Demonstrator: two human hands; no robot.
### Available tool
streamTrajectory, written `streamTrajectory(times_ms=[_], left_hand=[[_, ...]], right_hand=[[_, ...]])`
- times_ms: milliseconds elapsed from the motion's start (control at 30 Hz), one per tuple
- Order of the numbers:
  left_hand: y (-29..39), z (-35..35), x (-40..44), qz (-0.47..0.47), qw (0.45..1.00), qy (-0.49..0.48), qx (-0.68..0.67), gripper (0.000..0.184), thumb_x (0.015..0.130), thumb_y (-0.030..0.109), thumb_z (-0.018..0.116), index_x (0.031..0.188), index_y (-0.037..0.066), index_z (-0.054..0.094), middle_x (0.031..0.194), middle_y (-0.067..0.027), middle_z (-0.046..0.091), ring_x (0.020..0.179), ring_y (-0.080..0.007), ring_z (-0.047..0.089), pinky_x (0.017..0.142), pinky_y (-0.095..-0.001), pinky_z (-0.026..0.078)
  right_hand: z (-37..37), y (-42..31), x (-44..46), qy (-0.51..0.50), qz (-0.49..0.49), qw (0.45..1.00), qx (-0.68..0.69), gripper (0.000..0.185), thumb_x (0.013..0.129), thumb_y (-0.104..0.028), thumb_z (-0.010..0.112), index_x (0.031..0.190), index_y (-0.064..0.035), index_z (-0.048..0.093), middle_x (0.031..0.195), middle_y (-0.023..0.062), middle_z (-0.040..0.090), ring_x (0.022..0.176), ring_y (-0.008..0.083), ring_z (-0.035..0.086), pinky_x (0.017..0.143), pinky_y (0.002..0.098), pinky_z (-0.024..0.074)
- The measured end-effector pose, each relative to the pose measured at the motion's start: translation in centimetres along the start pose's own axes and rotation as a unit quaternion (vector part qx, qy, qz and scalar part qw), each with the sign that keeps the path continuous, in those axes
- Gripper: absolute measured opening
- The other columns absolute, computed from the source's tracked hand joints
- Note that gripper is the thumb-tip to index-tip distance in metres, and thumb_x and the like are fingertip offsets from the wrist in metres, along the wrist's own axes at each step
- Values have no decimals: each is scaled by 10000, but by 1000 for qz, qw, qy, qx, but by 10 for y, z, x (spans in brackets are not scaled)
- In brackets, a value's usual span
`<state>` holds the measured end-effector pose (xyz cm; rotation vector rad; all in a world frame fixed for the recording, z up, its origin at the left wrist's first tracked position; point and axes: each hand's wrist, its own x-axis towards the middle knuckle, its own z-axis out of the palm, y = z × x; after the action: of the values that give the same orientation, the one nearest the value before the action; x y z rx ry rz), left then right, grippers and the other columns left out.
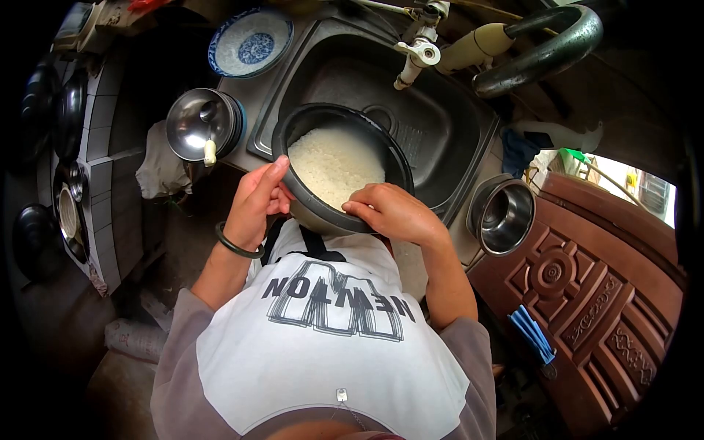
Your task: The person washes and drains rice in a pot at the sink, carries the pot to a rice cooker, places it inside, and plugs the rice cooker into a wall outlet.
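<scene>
Gripping the pot [323,220] by its rim from 2 sides, the left hand [257,199] and the right hand [402,213] steady it at the near edge of the sink [330,77], probably so the rice [330,167] and cloudy water [361,150] inside don't spill.
</scene>
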<state>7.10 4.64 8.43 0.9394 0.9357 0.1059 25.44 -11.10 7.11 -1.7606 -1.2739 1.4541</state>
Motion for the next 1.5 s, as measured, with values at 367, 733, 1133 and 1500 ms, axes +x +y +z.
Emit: streamTrajectory(times_ms=[367,733,1133,1500], left_hand=[[6,1,4,-16,999,-21,25,399,964,437,502,861,61,591,729,-1,590,563,-35,501,492,-146,346],[8,0,6,-27,999,-27,-6,382,935,415,576,853,42,585,726,-9,593,566,-24,500,488,-136,334],[14,-5,9,-46,997,-63,-5,360,944,394,565,873,43,595,748,2,589,598,-14,495,515,-133,351],[22,-4,10,-60,995,-81,-22,338,961,373,541,902,47,606,775,10,605,612,-9,510,543,-124,389]], right_hand=[[-7,-2,0,-12,18,1000,9,294,931,-227,540,835,28,650,746,186,618,707,325,568,671,399,436],[-7,1,1,6,12,1000,7,294,918,-242,541,818,5,667,706,198,610,690,358,586,661,421,443],[-11,3,2,-3,12,1000,9,285,921,-246,542,860,-2,675,732,206,618,720,359,598,678,418,447],[-16,0,4,-11,24,1000,6,293,919,-246,541,832,5,664,711,198,609,679,348,584,652,418,436]])
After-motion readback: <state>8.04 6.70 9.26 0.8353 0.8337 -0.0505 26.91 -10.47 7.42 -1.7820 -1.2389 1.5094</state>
